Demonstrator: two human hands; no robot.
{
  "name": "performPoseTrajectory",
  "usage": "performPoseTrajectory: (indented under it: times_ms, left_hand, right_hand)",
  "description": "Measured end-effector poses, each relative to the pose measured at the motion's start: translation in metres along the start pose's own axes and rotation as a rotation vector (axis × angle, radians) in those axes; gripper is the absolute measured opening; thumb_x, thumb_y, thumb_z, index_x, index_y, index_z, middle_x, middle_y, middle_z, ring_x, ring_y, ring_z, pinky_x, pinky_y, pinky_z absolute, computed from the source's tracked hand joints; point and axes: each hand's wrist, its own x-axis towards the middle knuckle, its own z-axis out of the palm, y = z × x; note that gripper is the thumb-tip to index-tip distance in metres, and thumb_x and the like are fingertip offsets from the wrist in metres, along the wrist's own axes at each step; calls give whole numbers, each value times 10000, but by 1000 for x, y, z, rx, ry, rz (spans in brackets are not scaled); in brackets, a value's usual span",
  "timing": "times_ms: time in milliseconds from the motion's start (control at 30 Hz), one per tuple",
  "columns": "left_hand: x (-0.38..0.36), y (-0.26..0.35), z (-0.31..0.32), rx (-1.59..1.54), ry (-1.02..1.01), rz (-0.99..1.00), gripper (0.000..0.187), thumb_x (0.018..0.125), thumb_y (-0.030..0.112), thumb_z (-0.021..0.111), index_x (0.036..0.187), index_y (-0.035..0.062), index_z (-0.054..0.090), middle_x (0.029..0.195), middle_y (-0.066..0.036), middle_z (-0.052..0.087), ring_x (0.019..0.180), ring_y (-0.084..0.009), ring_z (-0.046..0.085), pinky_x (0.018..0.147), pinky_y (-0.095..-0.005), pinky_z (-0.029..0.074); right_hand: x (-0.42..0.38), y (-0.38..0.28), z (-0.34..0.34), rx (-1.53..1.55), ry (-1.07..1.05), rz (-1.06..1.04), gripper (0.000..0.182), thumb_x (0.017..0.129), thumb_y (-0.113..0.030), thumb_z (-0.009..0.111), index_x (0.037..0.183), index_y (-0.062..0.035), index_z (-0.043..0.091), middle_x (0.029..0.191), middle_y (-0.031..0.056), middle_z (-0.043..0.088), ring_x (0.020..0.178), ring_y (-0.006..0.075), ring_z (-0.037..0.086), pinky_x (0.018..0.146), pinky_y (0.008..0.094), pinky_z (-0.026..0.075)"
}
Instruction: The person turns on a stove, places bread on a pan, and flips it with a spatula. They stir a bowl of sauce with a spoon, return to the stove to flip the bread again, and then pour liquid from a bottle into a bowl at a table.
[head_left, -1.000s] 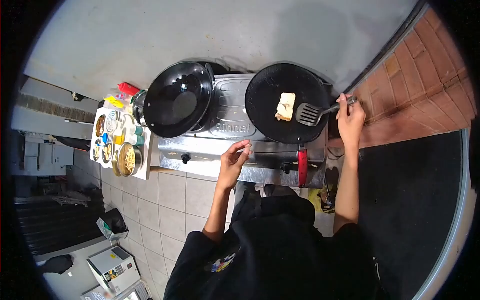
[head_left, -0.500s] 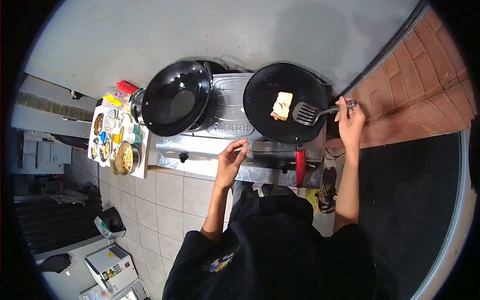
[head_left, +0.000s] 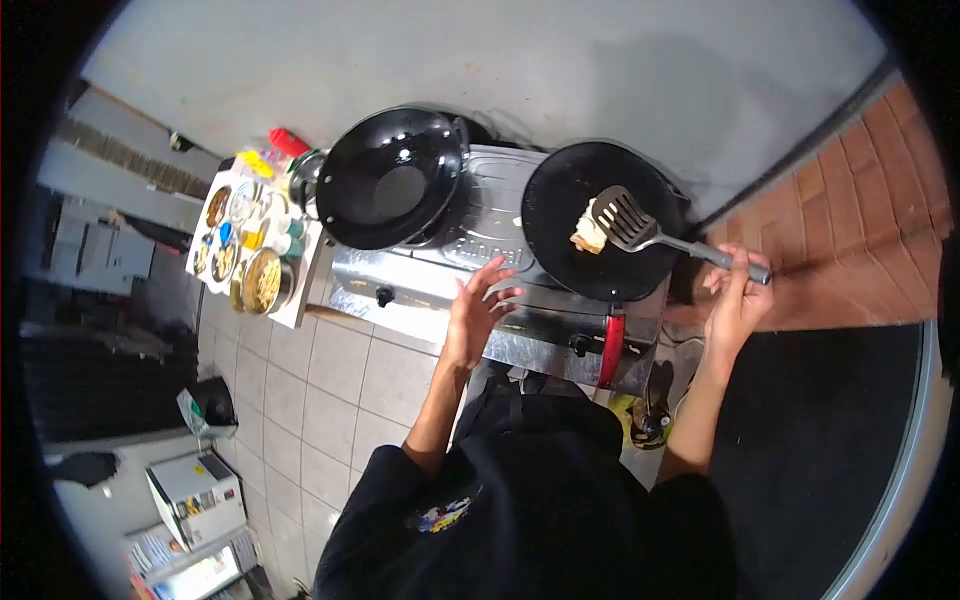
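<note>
My right hand [head_left: 738, 295] is closed round the handle end of a slotted spatula [head_left: 625, 218]. The spatula's head is over a flat black pan [head_left: 560, 180] and overlaps a pale, browned piece of food [head_left: 589, 232]; whether they touch I cannot tell. My left hand [head_left: 478, 312] holds nothing, its fingers spread above the front edge of the steel stove [head_left: 410, 297]. The pan's red handle [head_left: 612, 350] points toward my body.
A black wok [head_left: 400, 192] sits on the stove's left burner. Further left, a white side table [head_left: 294, 312] bears plates of food, a metal pot [head_left: 265, 282] and a red bottle [head_left: 288, 141]. A brick wall [head_left: 850, 215] stands at the right.
The spatula has moved from beside the food to over it, with its head turned. My left hand has opened from a pinch. The whole view has shifted a little.
</note>
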Motion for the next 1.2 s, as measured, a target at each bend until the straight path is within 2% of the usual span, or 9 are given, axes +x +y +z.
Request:
performPoseTrajectory:
  times_ms: [33,100,300,533,700,867,1033,1100,1200]
  left_hand:
    - [-4,5,-1,-189,-52,-11,928,844,769,189,1437,61,284,1334,-164,433,1172,-295,470,962,-425,378]
    - [-10,15,0,-387,-82,46,961,823,790,210,1459,71,235,1380,-183,390,1209,-314,444,974,-432,376]
    - [-30,42,-14,-513,-22,178,1020,779,820,277,1478,84,178,1437,-222,307,1301,-340,354,1048,-478,328]
    - [-55,58,-56,-481,120,258,836,886,657,320,1456,52,236,1441,-223,311,1268,-369,395,1034,-459,358]
    - [-63,69,-90,-450,143,235,757,916,602,320,1440,56,291,1388,-175,415,1191,-315,488,991,-412,395]
    - [-55,84,-121,-381,135,105,710,922,531,388,1416,29,303,1283,-168,485,1105,-285,519,938,-400,418]
    - [-36,93,-140,-364,-36,10,646,932,499,393,1419,80,333,1300,-137,500,1110,-250,534,958,-372,416]
    - [-29,93,-143,-342,-62,-12,649,920,497,415,1424,97,331,1280,-128,510,1108,-247,537,959,-370,419]
    - [-18,94,-148,-302,-94,-68,660,909,482,449,1423,88,322,1259,-130,499,1098,-249,531,950,-369,423]
  right_hand:
    - [-3,5,5,102,-20,55,138,946,-106,531,894,22,526,914,125,640,514,96,530,474,211,378]
    - [-11,10,23,196,-66,152,139,942,-109,521,867,6,505,915,123,626,504,107,524,483,219,377]
    - [-45,28,112,394,-267,234,115,946,-104,505,978,4,527,972,120,603,603,115,557,571,243,421]
    - [-86,30,192,134,-670,-244,228,874,55,485,1076,64,591,1150,155,513,846,218,638,769,306,512]
    - [-109,52,191,16,-704,-408,261,844,126,454,1051,75,606,1197,192,521,966,273,640,830,336,523]
    - [-130,50,181,-22,-640,-268,272,830,133,483,1039,50,637,1215,208,547,1026,310,625,860,347,506]
    - [-161,47,173,-276,-600,-218,361,820,134,518,1153,25,601,1288,181,523,962,224,643,810,293,517]
    - [-177,54,168,-286,-601,-7,407,826,60,561,1227,-9,558,1303,203,510,1142,347,557,940,362,443]
    - [-188,49,170,-475,-634,26,423,857,21,522,1277,-10,487,1181,202,556,1067,382,560,873,398,462]
